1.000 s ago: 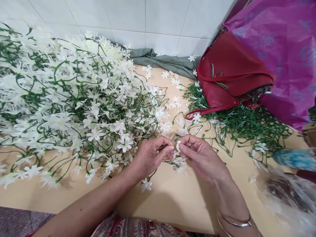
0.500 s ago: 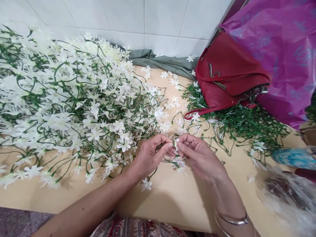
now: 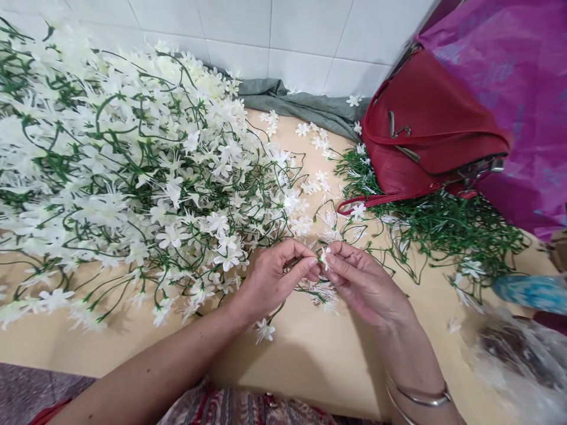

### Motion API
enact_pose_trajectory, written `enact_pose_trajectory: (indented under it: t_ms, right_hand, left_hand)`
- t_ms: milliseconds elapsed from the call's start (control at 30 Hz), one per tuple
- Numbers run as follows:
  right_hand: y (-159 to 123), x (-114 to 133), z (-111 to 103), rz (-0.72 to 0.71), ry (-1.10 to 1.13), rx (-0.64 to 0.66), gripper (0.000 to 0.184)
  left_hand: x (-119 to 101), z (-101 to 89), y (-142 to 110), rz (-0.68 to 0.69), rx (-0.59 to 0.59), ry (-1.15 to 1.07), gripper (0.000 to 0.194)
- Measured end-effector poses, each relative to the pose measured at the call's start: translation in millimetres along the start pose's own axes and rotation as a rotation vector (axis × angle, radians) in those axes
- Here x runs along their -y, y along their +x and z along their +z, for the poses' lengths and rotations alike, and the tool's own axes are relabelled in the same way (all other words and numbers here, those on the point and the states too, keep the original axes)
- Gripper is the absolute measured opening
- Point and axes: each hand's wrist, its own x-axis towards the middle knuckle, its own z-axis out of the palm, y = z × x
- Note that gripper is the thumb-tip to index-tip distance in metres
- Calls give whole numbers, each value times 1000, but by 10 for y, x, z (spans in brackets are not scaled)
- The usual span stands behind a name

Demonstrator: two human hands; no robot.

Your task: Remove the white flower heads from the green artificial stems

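Our left hand [image 3: 273,277] pinches, apparently, a stem [image 3: 319,258]; our right hand [image 3: 368,284], a white flower [image 3: 325,258]; fitting them seemingly demands steady alignment.

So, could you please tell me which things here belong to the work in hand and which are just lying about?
In the work, it seems:
white flower at the fingertips of left hand and right hand
flower pile
loose blossoms
green stems

Probably just lying about:
red bag
purple plastic
clear plastic bag
grey-green cloth

White tiled wall [image 3: 239,23], beige tabletop [image 3: 283,360]
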Motion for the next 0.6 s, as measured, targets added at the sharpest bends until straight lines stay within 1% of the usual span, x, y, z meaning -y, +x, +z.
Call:
enact_pose_trajectory:
  t_ms: [233, 500, 600]
  right_hand:
    - [-16, -25, 18, -28, 8, 12, 37]
    - [-27, -22, 8, -28, -27, 31, 35]
    - [-23, -25, 11, -35, -32, 30, 35]
  left_hand:
    - [21, 13, -13, -8, -8, -4, 17]
    - [4, -7, -17, 47, -8, 121, 13]
    - [10, -6, -18, 26, -8, 112, 14]
